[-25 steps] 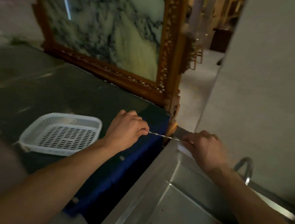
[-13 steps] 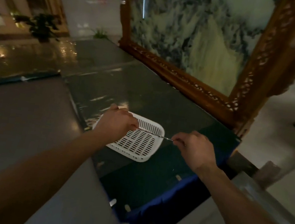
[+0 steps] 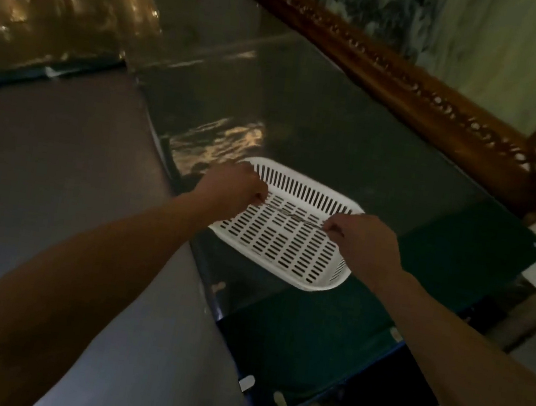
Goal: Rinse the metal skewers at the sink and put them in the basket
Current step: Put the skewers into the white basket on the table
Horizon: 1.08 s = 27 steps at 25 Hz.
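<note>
A thin metal skewer [image 3: 292,214] stretches level between my two hands, just above the floor of a white slotted plastic basket [image 3: 288,267]. My left hand [image 3: 232,191] pinches its left end over the basket's left rim. My right hand [image 3: 363,240] pinches the right end over the basket's right side. The basket lies on a dark glass-topped table [image 3: 321,134]. I see nothing else inside the basket. The sink is out of view.
A carved wooden frame [image 3: 414,85] with a marble-like panel stands along the table's far edge. A grey counter [image 3: 59,156] adjoins the table on the left. The table's blue-edged near corner [image 3: 301,396] lies below the basket.
Both hands carried the skewer left from the sink edge to over the basket. The view swung left and down, and the sink dropped out of sight.
</note>
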Motion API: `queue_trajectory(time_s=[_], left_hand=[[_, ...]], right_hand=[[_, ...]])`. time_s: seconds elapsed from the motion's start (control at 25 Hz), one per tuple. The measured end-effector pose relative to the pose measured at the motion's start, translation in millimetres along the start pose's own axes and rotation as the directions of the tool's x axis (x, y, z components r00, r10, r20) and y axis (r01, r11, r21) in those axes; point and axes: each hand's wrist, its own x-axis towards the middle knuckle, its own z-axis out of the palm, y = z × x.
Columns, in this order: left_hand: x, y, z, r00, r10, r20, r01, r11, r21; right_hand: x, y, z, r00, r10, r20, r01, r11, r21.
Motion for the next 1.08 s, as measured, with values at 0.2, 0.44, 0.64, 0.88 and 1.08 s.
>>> queue_trajectory(time_s=[0.2,0.44,0.64,0.88,1.08], left_hand=[[24,-7,57,0.985,0.021,0.172,-0.026,0.999,0.027],[39,-25,97,0.934,0.003,0.358,-0.021,0.999,0.046],[46,-27,122,0.912,0.035,0.409,-0.069,0.995,0.07],[47,-26,131,0.895,0.049,0.443,-0.105,0.989,0.102],[48,-25,129,0.892,0.091,0.442,-0.174,0.973,0.151]], right_hand=[[28,7,57,0.993,0.043,0.114,-0.037,0.998,-0.047],[53,1,99,0.97,0.102,0.22,-0.088,0.994,-0.072],[63,4,124,0.957,0.133,0.256,-0.105,0.987,-0.119],[58,8,142,0.944,0.175,0.278,-0.144,0.981,-0.128],[49,8,142,0.948,0.197,0.251,-0.176,0.979,-0.105]])
